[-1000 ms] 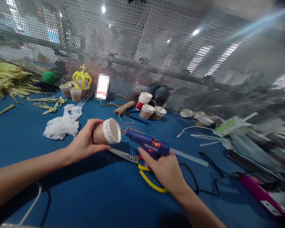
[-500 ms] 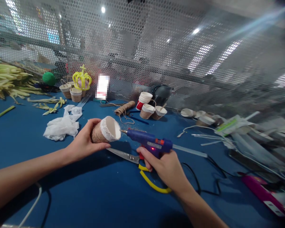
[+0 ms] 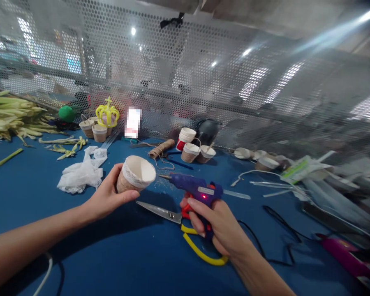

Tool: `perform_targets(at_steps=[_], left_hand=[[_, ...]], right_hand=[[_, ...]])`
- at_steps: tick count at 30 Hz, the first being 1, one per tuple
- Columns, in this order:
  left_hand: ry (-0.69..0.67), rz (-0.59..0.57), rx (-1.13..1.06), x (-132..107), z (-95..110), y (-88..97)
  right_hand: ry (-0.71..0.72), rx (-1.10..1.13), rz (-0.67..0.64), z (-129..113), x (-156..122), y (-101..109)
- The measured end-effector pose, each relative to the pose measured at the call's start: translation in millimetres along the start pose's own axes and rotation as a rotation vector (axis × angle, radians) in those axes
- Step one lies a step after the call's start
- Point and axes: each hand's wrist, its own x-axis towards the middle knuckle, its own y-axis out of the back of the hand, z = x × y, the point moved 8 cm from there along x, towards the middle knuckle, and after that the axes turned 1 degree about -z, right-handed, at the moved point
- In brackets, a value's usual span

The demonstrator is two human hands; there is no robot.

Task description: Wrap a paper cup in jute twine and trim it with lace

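Note:
My left hand (image 3: 106,197) grips a paper cup wrapped in twine with a white lace band near its rim (image 3: 135,178); the cup is tilted with its mouth facing right and up. My right hand (image 3: 214,224) is closed round the handle of a blue hot glue gun (image 3: 197,190) whose red light is lit. The gun's nozzle points left, a short gap from the cup's rim. Yellow-handled scissors (image 3: 175,222) lie on the blue table (image 3: 117,255) under both hands.
A crumpled white lace cloth (image 3: 78,174) lies left of the cup. Behind are a twine spool (image 3: 162,149), more wrapped cups (image 3: 191,152), a yellow crown ornament (image 3: 107,115) and green leaf strips (image 3: 12,119). Glue sticks, packets and a black cord (image 3: 277,242) clutter the right. A perforated metal screen (image 3: 203,82) backs the table.
The cup has tilted so its mouth faces more upward. The glue gun has dropped slightly and moved a little right, with its nozzle still pointing at the cup. The view has tipped up.

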Motion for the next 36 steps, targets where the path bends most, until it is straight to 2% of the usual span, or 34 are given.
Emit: perform_targets(at_steps=[5, 9, 13, 18, 20, 23, 26, 30, 33, 36], left_hand=[[0.009, -0.110, -0.056, -3, 0, -10.8], [0.025, -0.160, -0.075, -6, 1, -18.1], [0.032, -0.171, -0.081, -8, 2, -20.9], [0.013, -0.187, -0.110, -8, 3, -24.0], [0.004, -0.186, -0.113, -8, 3, -23.7], [0.001, -0.178, -0.092, -8, 1, -21.1], [0.017, -0.165, -0.032, -8, -2, -18.0], [0.050, -0.159, 0.026, -7, -5, -17.2], [0.068, -0.160, 0.064, -6, -7, -17.9], [0.070, -0.172, 0.117, -5, -6, -18.7]], right_hand=[[-0.102, 0.416, -0.076, 10, 3, -8], [-0.258, 0.676, -0.130, 24, 5, -19], [-0.368, 0.807, -0.185, 34, 5, -32], [-0.408, 0.815, -0.196, 41, 5, -38], [-0.391, 0.768, -0.181, 41, 5, -38], [-0.272, 0.617, -0.127, 36, 7, -31], [-0.135, 0.348, -0.078, 30, 9, -21], [-0.021, -0.071, 0.007, 20, 10, -6], [0.012, -0.291, 0.026, 10, 9, 0], [-0.005, -0.413, 0.032, 2, 6, 4]])
